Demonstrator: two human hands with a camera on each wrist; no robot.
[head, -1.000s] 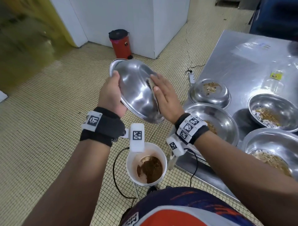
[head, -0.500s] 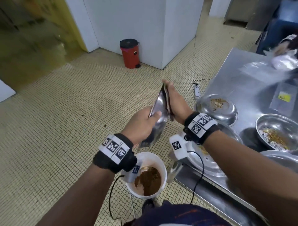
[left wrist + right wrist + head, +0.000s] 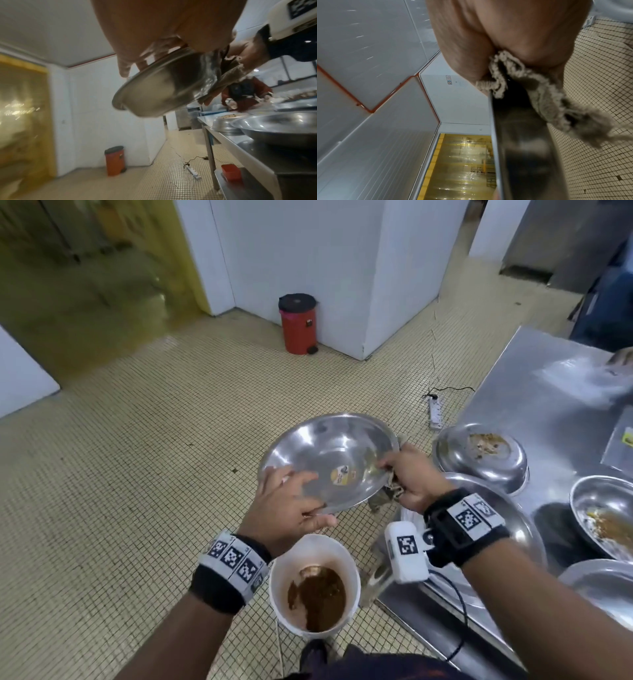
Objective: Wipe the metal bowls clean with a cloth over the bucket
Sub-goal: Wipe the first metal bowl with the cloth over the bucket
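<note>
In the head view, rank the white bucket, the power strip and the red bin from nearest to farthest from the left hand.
From the left hand:
1. White bucket, on the floor just below the hand.
2. Power strip, on the floor to the right, by the table.
3. Red bin, far back against the white wall.

Held metal bowl (image 3: 329, 460): polished, mirror-glossy, smooth, paper sticker at centre. Cloth (image 3: 544, 100): coarse, frayed, matt beige weave. Bucket (image 3: 284, 587), lower centre: smooth white plastic, stained brown inside. Table (image 3: 534, 392), right: brushed steel, dull sheen. Floor (image 3: 137, 474): small matt tiles.
</note>
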